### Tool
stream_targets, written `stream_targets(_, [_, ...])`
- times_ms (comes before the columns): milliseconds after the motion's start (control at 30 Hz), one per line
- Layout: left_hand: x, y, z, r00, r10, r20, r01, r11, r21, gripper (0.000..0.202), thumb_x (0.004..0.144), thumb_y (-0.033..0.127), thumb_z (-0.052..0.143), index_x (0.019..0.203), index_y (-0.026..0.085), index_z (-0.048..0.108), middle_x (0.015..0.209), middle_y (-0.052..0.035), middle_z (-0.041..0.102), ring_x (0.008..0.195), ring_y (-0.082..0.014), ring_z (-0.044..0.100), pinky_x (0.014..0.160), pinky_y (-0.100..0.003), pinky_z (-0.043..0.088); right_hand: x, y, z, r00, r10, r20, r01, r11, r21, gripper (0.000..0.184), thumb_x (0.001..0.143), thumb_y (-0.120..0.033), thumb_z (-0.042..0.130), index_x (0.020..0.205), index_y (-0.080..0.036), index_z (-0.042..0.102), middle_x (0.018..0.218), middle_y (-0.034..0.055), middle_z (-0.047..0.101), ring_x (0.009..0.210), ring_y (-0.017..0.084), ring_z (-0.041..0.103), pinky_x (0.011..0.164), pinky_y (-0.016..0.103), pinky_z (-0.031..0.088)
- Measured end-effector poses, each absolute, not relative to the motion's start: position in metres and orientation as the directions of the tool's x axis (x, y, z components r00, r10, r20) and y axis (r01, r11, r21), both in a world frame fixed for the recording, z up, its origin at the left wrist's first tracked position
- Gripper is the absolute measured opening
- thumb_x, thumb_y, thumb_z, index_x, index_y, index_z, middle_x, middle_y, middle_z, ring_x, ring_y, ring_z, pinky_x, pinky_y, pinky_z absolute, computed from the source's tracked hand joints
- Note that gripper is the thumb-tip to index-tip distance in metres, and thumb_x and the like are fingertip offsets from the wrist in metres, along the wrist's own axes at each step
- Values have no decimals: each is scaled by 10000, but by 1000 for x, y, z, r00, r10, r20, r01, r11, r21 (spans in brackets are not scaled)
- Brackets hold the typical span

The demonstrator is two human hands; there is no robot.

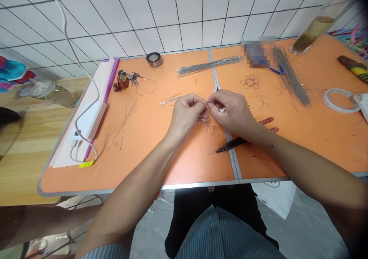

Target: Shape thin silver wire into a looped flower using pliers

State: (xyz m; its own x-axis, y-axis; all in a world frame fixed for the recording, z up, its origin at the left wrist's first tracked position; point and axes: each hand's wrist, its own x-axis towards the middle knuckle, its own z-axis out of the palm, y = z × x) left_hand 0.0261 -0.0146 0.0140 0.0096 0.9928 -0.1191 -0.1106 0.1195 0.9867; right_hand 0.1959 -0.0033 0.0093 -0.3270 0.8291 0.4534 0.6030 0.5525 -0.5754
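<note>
My left hand (189, 111) and my right hand (230, 107) meet over the middle of the orange table, fingertips nearly touching. Both pinch a thin wire, which hangs below them as a flower shape with looped petals (212, 129); part of it is hidden by the fingers. Under my right forearm lie pliers (232, 144) with dark jaws and red handles. Beyond my right hand rest a finished-looking wire flower (250, 82) and a wire ring with small loops (258, 102). A few short wires (170, 100) lie just past my left hand.
Wire bundles (208, 65) lie at the back, another (291, 77) farther right. Keys (130, 77), a tape roll (154, 59) and a wire ring (146, 87) sit back left. A power strip (91, 123) with a white cable is left; a white tape roll (330, 104) and a glass bottle (312, 35) are right.
</note>
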Motion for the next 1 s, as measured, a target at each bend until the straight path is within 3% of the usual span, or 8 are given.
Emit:
stream_targets(100, [28,-15,13,14,992,-123,-114,124,986,175,856,189,771,742,186,637,710,-5,693,533,-104,641,527,-229,521,195,-6,8,-348,811,470,673,566,-477,158,956,-186,550,872,-210,683,897,92,742,811,232,616,727,376,391])
stream_targets(200, [28,-16,12,18,993,-113,-114,115,987,164,863,172,751,740,183,643,699,-5,688,544,-104,643,530,-221,509,194,-6,8,-339,825,453,701,542,-464,160,952,-182,549,856,-215,672,914,96,748,830,237,612,731,379,380])
stream_targets(333, [25,-15,15,-10,993,-114,-131,112,985,179,875,203,771,761,189,634,717,6,689,542,-92,633,536,-212,503,196,-3,11,-308,874,375,592,485,-643,127,967,-228,592,881,-219,684,885,59,736,800,214,613,734,355,414])
stream_targets(533, [16,-10,18,44,984,-172,-258,177,950,184,851,295,814,813,189,668,754,10,688,587,-97,645,593,-233,563,199,0,24,-245,957,156,313,230,-921,176,971,-325,658,836,-215,679,808,30,711,735,183,616,688,326,454])
stream_targets(733, [14,-7,18,117,959,-260,-336,284,898,220,774,295,866,861,176,702,743,15,681,590,-97,640,595,-229,555,201,-2,31,-237,962,138,273,202,-941,160,959,-304,701,829,-211,688,802,36,720,721,179,636,647,322,466])
stream_targets(1000, [16,-9,14,197,939,-281,-357,335,872,263,768,302,897,899,178,705,814,-14,725,686,-120,697,653,-241,588,201,-4,32,-237,967,91,185,137,-973,276,1029,-407,695,827,-221,662,788,37,731,637,152,600,604,314,503])
